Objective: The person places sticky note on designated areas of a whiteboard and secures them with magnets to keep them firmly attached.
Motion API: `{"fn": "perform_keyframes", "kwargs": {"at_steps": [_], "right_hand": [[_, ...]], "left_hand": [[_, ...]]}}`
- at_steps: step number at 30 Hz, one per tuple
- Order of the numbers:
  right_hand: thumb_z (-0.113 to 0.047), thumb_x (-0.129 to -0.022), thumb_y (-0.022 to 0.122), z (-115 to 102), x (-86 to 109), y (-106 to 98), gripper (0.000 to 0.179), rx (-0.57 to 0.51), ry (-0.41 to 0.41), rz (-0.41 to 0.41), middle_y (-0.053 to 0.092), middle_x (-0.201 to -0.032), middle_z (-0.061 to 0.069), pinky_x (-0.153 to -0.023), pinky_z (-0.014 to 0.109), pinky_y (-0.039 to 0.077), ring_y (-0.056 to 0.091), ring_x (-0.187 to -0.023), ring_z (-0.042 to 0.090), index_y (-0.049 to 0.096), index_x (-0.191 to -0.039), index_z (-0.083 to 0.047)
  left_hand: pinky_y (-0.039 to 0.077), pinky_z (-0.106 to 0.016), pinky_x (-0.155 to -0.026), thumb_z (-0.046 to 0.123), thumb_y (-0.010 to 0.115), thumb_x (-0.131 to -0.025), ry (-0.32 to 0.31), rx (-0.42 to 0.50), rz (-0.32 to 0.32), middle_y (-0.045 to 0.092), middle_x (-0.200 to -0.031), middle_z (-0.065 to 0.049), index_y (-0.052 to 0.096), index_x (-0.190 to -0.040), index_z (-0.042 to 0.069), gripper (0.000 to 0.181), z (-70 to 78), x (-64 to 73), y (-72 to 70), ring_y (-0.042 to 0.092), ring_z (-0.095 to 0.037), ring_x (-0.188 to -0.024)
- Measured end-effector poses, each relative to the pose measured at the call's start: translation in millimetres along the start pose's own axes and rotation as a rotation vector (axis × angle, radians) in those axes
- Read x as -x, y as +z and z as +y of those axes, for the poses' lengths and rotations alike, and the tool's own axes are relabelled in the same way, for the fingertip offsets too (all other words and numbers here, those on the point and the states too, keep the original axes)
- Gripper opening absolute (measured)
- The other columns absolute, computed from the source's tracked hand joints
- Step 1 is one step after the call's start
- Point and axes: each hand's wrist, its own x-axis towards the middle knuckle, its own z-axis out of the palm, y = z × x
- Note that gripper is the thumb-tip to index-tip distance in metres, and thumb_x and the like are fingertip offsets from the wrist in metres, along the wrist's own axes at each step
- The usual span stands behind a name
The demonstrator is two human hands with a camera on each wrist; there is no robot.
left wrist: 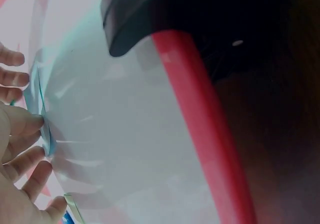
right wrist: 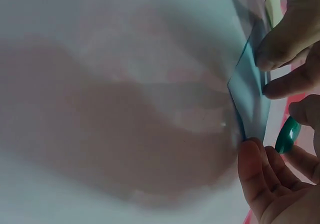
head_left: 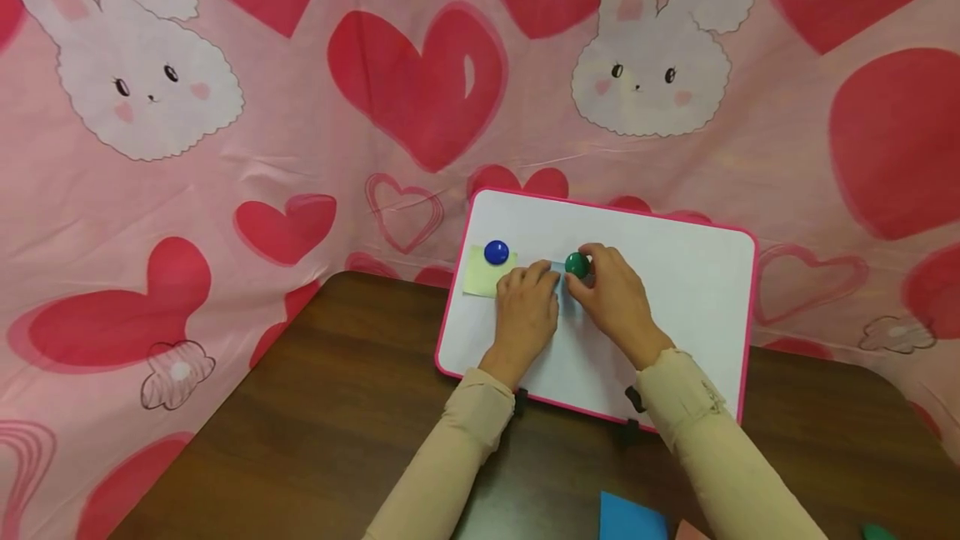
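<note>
A white magnetic board [head_left: 675, 290] with a pink frame leans up on the table. My left hand [head_left: 527, 302] pinches a light-blue paper note [right wrist: 250, 104] against the board's upper middle; the fingers cover much of it in the head view. Right beside it, my right hand [head_left: 618, 294] holds a round green magnet [head_left: 577, 265] between thumb and finger at the note's upper edge. Whether the magnet touches the board I cannot tell. Left of my hands, a round blue magnet [head_left: 497, 252] sits on the top of a pale yellow-green note [head_left: 480, 276].
Black supports [head_left: 520, 401] stand at the board's lower edge. On the brown table [head_left: 337, 407], a blue paper [head_left: 630, 517], a pinkish paper [head_left: 688, 532] and a green thing [head_left: 873, 532] lie near the front. A pink cloth [head_left: 300, 148] with hearts and rabbits hangs behind.
</note>
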Motion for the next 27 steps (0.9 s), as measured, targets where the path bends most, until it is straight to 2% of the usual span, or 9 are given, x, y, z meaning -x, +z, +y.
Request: {"fn": "perform_keyframes", "kwargs": {"at_steps": [8,16,22,27], "right_hand": [[-0.017,-0.091,0.076,1,-4.6,6,0.049,0.101,0.016,-0.036,0.057,-0.116,0.025,-0.092,0.055,0.051,0.061,-0.103,0.039,0.056,-0.131,0.003],[-0.021,-0.092,0.076,0,-7.3,13,0.049,0.176,-0.054,-0.032,0.058,-0.111,0.025,-0.086,0.055,0.053,0.063,-0.096,0.039,0.056,-0.128,0.006],[-0.023,-0.092,0.076,1,-8.2,17,0.048,0.201,-0.080,-0.011,0.059,-0.107,0.025,-0.082,0.053,0.055,0.064,-0.091,0.037,0.057,-0.125,0.006],[-0.023,-0.091,0.077,3,-8.9,19,0.048,0.203,-0.074,0.011,0.060,-0.105,0.025,-0.080,0.053,0.055,0.064,-0.089,0.038,0.057,-0.124,0.006]], "left_hand": [[0.041,-0.042,-0.096,0.018,0.069,-0.094,0.005,-0.014,0.013,0.062,-0.133,0.000,0.072,-0.120,0.016,0.027,0.8,0.4,-2.3,0.055,-0.022,-0.111],[0.042,-0.042,-0.095,0.015,0.067,-0.094,-0.006,0.014,0.036,0.064,-0.129,0.000,0.069,-0.094,0.014,0.003,-0.6,0.8,-1.7,0.057,-0.023,-0.109],[0.042,-0.042,-0.096,0.017,0.064,-0.098,-0.006,0.032,0.038,0.064,-0.128,0.000,0.071,-0.102,0.013,0.009,-0.4,0.3,0.0,0.057,-0.023,-0.109],[0.040,-0.041,-0.096,0.016,0.066,-0.095,-0.014,0.031,0.017,0.063,-0.130,0.001,0.070,-0.097,0.014,0.005,-0.7,-0.4,0.0,0.056,-0.022,-0.110]]}}
